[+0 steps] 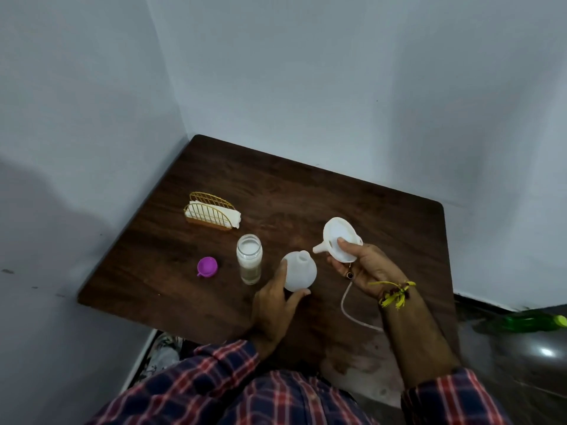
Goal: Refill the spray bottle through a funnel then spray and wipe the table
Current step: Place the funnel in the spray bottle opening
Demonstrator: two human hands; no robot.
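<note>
A round white spray bottle stands on the dark wooden table with its neck uncovered. My left hand grips its lower side. My right hand holds a white funnel just right of the bottle, tilted, its spout pointing left toward the bottle's neck but apart from it. A thin white tube, probably the sprayer's dip tube, lies on the table under my right wrist; the sprayer head is hidden. A clear glass jar with white liquid stands open left of the bottle.
A purple lid lies left of the jar. A gold wire holder with white napkins stands at the back left. Walls close the table's far and left sides. A green bottle lies off the table at right.
</note>
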